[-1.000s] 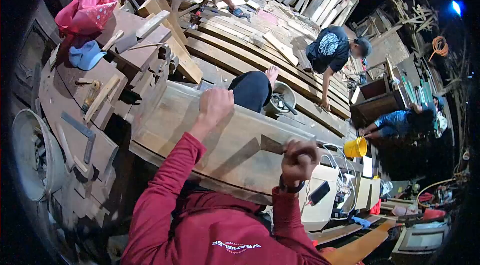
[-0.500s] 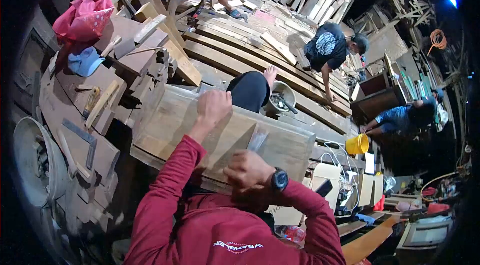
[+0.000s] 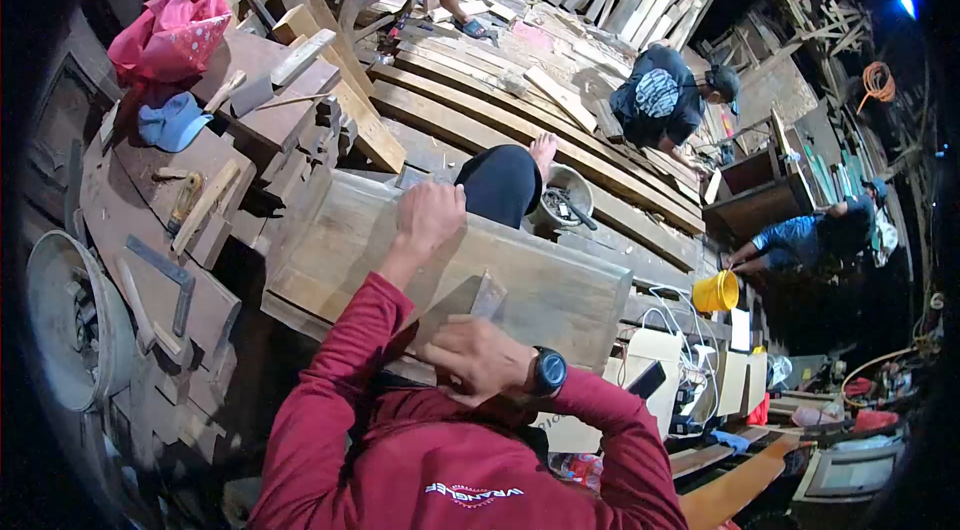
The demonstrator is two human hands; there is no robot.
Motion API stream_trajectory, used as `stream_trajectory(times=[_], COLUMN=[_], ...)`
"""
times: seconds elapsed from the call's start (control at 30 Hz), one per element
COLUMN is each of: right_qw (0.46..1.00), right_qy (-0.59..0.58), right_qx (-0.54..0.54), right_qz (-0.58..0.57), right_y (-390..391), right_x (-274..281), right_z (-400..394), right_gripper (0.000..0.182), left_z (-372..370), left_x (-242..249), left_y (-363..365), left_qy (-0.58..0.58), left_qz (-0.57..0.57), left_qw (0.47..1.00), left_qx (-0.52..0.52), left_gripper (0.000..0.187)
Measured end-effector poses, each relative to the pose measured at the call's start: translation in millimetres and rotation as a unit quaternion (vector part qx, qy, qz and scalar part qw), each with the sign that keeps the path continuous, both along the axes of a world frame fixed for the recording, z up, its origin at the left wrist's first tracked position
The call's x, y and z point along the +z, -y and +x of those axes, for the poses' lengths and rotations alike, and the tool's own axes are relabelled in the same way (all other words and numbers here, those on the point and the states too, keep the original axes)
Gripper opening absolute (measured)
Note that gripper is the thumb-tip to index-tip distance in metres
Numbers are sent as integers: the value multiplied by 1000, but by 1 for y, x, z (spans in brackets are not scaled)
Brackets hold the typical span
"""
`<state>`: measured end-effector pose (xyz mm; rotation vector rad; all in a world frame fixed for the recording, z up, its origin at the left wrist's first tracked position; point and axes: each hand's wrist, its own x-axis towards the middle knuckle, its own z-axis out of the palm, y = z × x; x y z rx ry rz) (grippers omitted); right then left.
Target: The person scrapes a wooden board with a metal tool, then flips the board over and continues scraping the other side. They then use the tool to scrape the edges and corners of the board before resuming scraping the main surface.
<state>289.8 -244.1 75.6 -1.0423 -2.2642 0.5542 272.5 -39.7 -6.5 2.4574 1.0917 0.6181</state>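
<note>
Across my lap lies a wooden panel (image 3: 560, 275) with raised edges, tilted, its long side running left to right. My left hand (image 3: 430, 215) is closed over the panel's far edge, fingers curled down out of sight. Close to the near edge, my right hand (image 3: 480, 355) is closed, and a flat, pale, thin strip (image 3: 489, 296) sticks out beyond its knuckles over the panel's face. Most of that strip is hidden by the hand, and I cannot tell its kind. A dark watch sits on my right wrist.
At left, a bench holds a carpenter's square (image 3: 165, 280), a wood-handled tool (image 3: 185, 202) and a blue cap (image 3: 173, 122), beside a bucket (image 3: 80, 330). Ahead are long beams (image 3: 480, 120), a tool bucket (image 3: 580, 180) and a crouching person (image 3: 655, 95). A yellow bucket (image 3: 714, 292) stands right.
My right hand and the strip have moved left and toward me across the panel. My left hand stays on the far edge. The crouching person's arm has shifted right, off the beams.
</note>
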Motion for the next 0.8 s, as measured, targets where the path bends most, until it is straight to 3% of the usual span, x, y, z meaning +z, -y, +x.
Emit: stream_trajectory(times=[0.1,0.23,0.37,0.43,0.6,0.63,0.73,0.8], right_qw=[995,966,944,923,844,809,742,706], right_qy=[-34,24,18,-86,-175,-261,-267,-337], right_qx=[-92,-257,-328,-373,-505,-524,-614,-619], right_qz=[-9,2,36,25,53,41,36,67], right_y=[-12,-28,-36,-30,4,9,29,39], right_x=[32,42,68,67,-2,-8,-1,-9], right_z=[11,39,75,79,100,99,100,113], right_gripper=[62,55,33,23,23,24,26,26], left_z=[0,5,0,0,0,-1,-1,-1], left_x=[-2,-13,-4,-4,1,2,4,4], left_y=[-2,-5,-5,-3,-4,-3,-1,0], left_qy=[4,0,-15,-3,-15,-15,-12,-9], left_qz=[-11,-5,22,25,-13,-6,2,-6], left_qw=[1000,1000,1000,1000,1000,1000,1000,1000], left_qx=[1,-8,-16,-13,-12,-17,-16,-9], left_gripper=[47,46,45,46,46,46,46,45])
